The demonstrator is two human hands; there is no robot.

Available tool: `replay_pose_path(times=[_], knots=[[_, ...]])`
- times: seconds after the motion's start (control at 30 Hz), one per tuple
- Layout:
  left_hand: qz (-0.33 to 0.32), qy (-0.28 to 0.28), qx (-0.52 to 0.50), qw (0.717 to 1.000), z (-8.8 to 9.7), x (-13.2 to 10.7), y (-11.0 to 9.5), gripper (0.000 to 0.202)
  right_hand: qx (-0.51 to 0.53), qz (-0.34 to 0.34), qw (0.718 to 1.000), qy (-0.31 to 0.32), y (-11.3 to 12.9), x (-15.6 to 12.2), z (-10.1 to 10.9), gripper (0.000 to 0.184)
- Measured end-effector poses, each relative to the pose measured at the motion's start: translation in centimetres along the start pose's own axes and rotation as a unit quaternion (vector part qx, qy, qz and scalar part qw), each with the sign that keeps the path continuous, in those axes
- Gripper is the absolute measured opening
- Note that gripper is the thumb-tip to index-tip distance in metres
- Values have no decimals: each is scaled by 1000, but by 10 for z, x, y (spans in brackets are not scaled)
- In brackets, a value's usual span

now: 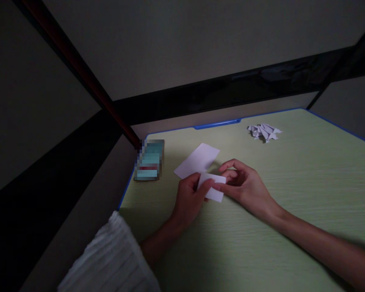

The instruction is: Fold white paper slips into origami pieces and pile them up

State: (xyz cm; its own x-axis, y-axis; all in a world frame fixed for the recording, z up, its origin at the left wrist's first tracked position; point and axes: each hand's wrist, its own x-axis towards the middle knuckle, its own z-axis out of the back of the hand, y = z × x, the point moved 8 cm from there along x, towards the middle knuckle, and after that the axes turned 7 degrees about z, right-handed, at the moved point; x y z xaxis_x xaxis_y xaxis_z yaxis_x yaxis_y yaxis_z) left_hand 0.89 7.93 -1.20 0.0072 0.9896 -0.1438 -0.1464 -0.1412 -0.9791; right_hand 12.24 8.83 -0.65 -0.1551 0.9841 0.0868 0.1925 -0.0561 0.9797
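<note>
Both of my hands hold a small white paper piece (213, 186) just above the pale green table (292, 190). My left hand (190, 198) pinches its left edge with thumb and fingers. My right hand (241, 184) grips its right edge, fingers curled over the top. Just behind the hands a flat white paper sheet (197, 160) lies on the table.
A pile of small folded white paper pieces (264, 132) sits near the table's far edge. A teal box (149, 160), blurred out, lies at the far left corner. The table has a blue rim (217, 123). A white ribbed cloth (109, 259) is at the bottom left.
</note>
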Motion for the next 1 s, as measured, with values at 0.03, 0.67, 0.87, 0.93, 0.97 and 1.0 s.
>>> replay_pose_path(times=[0.03,0.67,0.87,0.93,0.97,1.0], knots=[[0,-7,-1,1000,1,0,0,21,4,1,1000,0,0,0,0,34],[-14,-10,-18,1000,4,-1,-4,29,104,-66,990,66,-8,-3,-9,25],[-4,-10,-44,999,6,1,-1,34,122,-31,990,64,-4,-1,-3,22],[8,-10,-66,998,7,3,2,37,107,-26,990,87,-2,-2,-5,20],[18,-8,-87,996,7,3,5,37,97,-25,990,96,-2,-3,-6,20],[27,-7,-111,993,7,4,7,37,85,-25,991,100,-2,-3,-6,19]])
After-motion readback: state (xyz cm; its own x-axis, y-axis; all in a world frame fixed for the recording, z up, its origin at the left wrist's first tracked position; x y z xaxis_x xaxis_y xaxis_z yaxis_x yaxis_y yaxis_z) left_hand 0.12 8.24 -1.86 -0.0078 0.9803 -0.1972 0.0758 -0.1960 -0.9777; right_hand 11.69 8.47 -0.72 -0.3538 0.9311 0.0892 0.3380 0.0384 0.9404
